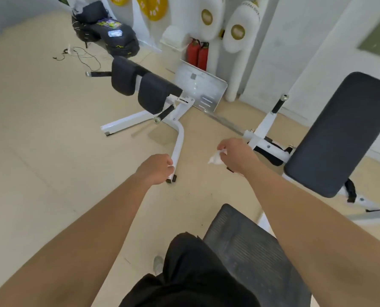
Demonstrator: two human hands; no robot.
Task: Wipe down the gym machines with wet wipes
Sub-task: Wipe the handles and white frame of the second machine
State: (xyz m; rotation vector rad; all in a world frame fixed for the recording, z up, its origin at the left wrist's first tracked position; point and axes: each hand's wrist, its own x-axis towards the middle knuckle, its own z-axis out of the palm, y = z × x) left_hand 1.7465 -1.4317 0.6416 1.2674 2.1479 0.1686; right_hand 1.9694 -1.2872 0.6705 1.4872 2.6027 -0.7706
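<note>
L hand (157, 169) fingers are curled round the white frame leg (178, 140) near its foot. R hand (235, 155), to the right of them, pinches crumpled wet wipe (215, 160).

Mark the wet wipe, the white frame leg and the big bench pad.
wet wipe (214, 160), head view, crumpled part sticking out of the right hand (235, 155).
white frame leg (177, 147), head view, bare tube above the left hand (156, 169).
bench pad (339, 134), head view, middle of the dark cushion.
</note>
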